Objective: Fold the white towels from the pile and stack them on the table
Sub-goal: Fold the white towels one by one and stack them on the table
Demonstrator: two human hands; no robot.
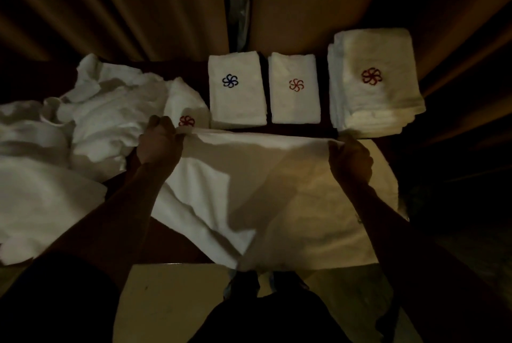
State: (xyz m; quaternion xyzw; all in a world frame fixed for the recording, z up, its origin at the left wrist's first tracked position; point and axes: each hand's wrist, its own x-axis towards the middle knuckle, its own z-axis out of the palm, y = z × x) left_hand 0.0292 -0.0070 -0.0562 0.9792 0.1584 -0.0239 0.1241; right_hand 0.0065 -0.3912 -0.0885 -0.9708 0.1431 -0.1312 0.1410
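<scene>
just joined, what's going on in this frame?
A person is folding white towels at a dark table. The left hand and right hand each pinch the far edge of a spread towel, which hangs over the table's near edge. An unfolded pile lies to the left. Along the far side sit three folded stacks: a blue-logo stack, a red-logo stack and a taller stack at the right.

Far beyond the left hand (159, 145) and right hand (350, 158) we see brown pleated curtains (110, 4), parted by a narrow pale gap (238, 1) between the two. Nearer us than either hand lies yellowish floor (171, 301).
</scene>
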